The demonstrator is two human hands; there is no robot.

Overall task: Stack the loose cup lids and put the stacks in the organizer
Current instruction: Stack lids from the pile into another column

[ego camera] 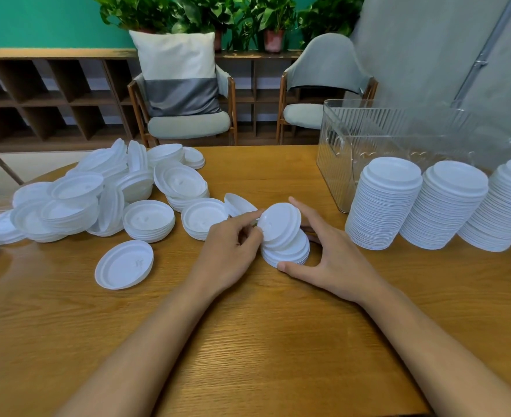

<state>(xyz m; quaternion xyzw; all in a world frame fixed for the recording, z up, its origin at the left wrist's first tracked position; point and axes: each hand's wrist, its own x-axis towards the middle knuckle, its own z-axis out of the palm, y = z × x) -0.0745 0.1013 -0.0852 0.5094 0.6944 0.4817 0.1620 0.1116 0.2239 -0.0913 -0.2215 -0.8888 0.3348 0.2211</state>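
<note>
- handling: the lids are thin white moulded plastic, judged very light, slightly flexible and slick; they nest, so a stack can shear sideways if pushed off-axis.
- take hold: grip a single lid by its rim; grip a stack around its side wall, low down, judged best with support on opposing sides.
- top lid [280,225]: tilted, leaning on the short stack [287,251], not yet seated flat.
- short stack: on the table [248,341], centre, between both hands.
- left hand [233,245]: fingers curled, pinching the left rim of the top lid, index finger extended along its upper edge.
- right hand [332,257]: spread wide, cupped around the right side of the short stack; thumb at the near base, fingers reaching behind. firm contact cannot be confirmed.
- loose lids [97,200]: heaped at the left of the table, many upside down.
- tall stacks [383,203]: three, standing at the right, just in front of the organizer [398,130].
- organizer: clear, ribbed, far right; it looks empty of lids.
</note>
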